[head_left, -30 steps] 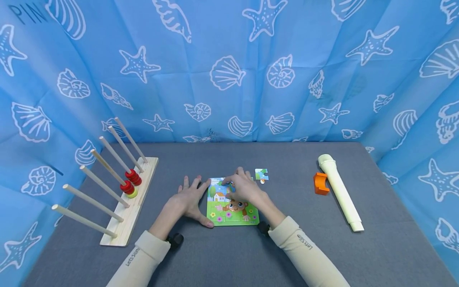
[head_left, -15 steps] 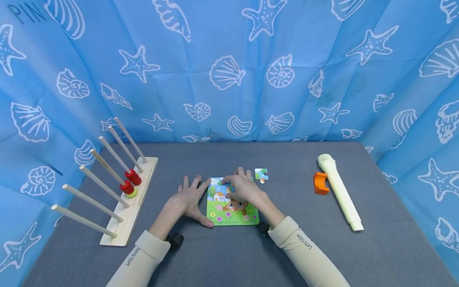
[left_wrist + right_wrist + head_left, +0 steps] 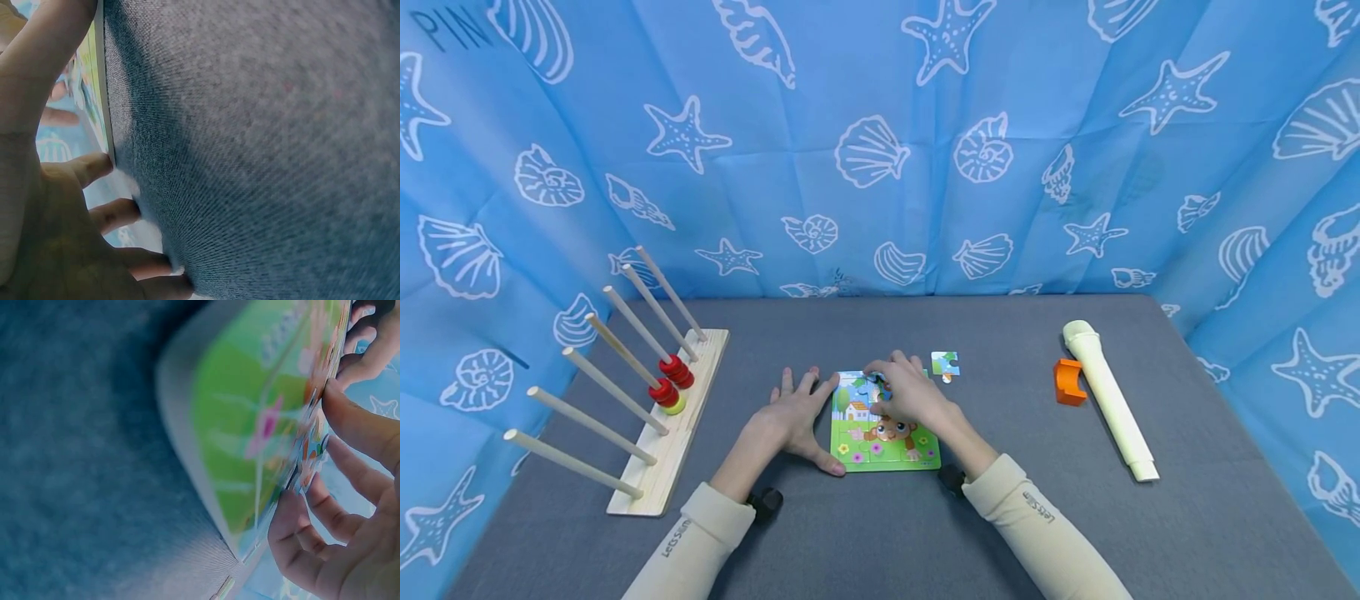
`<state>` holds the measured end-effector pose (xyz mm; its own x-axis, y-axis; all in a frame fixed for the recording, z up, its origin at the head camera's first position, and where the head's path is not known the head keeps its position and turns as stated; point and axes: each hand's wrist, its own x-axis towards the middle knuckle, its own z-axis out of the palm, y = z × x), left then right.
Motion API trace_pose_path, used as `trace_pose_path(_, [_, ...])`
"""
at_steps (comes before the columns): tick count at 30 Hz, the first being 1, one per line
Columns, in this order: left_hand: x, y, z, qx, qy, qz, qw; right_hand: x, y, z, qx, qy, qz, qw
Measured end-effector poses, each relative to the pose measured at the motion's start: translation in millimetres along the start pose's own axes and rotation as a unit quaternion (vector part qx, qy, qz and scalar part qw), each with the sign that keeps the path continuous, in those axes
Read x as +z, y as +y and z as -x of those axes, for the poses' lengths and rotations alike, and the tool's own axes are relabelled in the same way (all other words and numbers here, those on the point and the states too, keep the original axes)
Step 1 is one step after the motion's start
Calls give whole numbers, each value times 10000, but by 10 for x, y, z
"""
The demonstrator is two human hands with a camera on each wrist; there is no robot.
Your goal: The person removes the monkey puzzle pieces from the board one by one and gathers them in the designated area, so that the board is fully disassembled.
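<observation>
Pinching a small blue jigsaw piece (image 3: 879, 388), the right hand (image 3: 914, 395) sits over the glossy green-and-blue square monkey puzzle (image 3: 887, 462) on grey cloth (image 3: 850, 533). Its index fingertip (image 3: 874, 367) has shifted toward the far edge; seating appears incomplete. The left hand (image 3: 793, 421), fingers spread, touches the left edge. One blue-green knobbed piece (image 3: 943, 363) lies loose.

Blue curtain (image 3: 925, 208) is hanging at twelve o'clock, peg rack (image 3: 682, 423) standing at eight, orange block (image 3: 1064, 385) and cream microphone (image 3: 1109, 397) lying at four.
</observation>
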<state>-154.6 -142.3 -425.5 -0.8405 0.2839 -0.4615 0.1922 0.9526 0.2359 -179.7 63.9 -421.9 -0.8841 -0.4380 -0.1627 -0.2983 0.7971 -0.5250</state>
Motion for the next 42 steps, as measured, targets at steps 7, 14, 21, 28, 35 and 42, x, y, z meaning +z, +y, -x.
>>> trace_pose_path(7, [-4, 5, -6, 11, -24, -6, 10000, -17, 28, 10, -31, 105, 113, 9999])
trace_pose_path(14, [1, 7, -8, -20, 0, -10, 10000, -44, 66, 7, -58, 80, 59, 9999])
trace_pose_path(21, [5, 11, -9, -48, 6, -45, 10000, -54, 74, -1, -140, 28, 21, 9999])
trace_pose_path(28, [14, 6, -7, -43, 42, -28, 10000, -60, 82, 7, -305, -28, 56, 9995])
trace_pose_path(35, [4, 15, 2, -62, 15, 1, 10000, -61, 92, 26, -434, 4, 64, 9990])
trace_pose_path(42, [17, 2, -19, -90, -32, -10, 10000, -80, 105, 46, -504, 54, -85, 9987])
